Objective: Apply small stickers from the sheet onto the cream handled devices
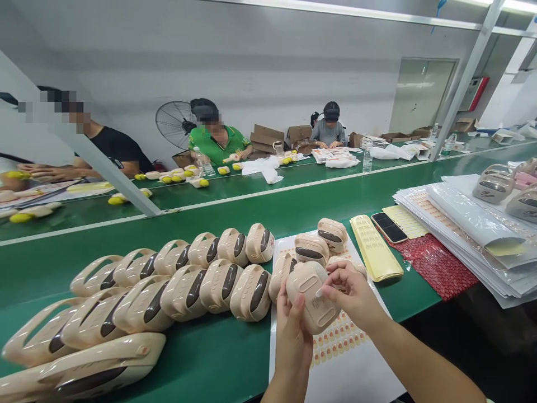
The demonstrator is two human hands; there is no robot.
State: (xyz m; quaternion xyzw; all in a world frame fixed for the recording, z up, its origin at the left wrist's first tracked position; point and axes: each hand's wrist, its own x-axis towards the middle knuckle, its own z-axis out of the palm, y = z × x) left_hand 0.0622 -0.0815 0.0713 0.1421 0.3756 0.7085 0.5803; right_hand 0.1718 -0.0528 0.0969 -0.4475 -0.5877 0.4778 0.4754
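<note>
My left hand (293,327) is closed around a cream-coloured plastic device (308,294), tilted so its underside with oblong pads and small print faces me. At that underside, my right hand (350,291) has thumb and forefinger pinched together. A small whitish spot shows at the thumb tip; whether it is a sticker or the nail I cannot tell. Beneath both hands lies a white sheet of small orange-and-beige stickers (335,344). Several similar devices, one a rounded unit with a dark window (331,235), stand at the sheet's far end.
Rows of cream devices with handles (182,291) stand on the green table (218,358) to the left. At right are yellow sticker sheets (375,249), a phone (389,227), red bubble wrap (440,268) and stacked sheets (474,240). Several people sit across the bench, beyond a slanted metal post (104,168).
</note>
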